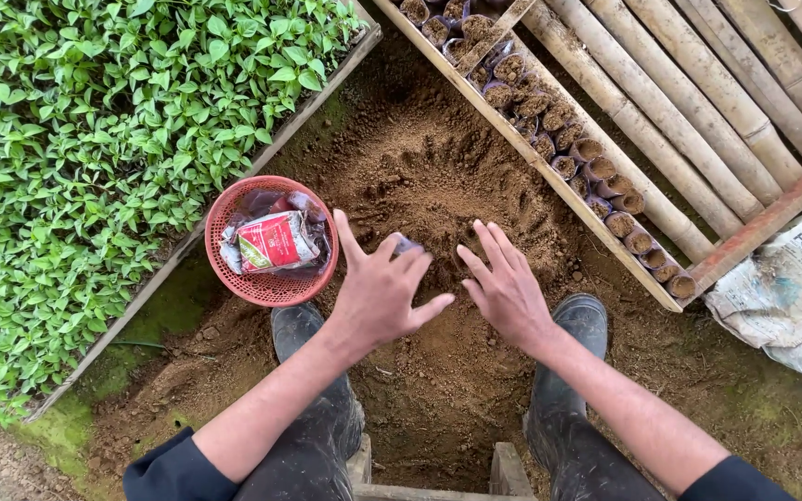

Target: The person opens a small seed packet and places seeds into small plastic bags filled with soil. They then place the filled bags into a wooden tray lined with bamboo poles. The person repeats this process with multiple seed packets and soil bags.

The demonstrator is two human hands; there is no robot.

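Note:
My left hand hovers over a mound of loose brown soil, fingers spread, with a small dark plastic bag showing at its fingertips; the grip is unclear. My right hand is beside it, fingers apart and empty, just above the soil. Both forearms reach forward between my knees in dark rubber boots. Left of my left hand stands a red plastic basket holding a red-and-white packet and crumpled plastic.
A wooden-framed bed of green seedlings fills the left. At upper right, a row of soil-filled small bags lines a wooden frame beside bamboo poles. Printed white sacks lie at right. A wooden stool edge is below.

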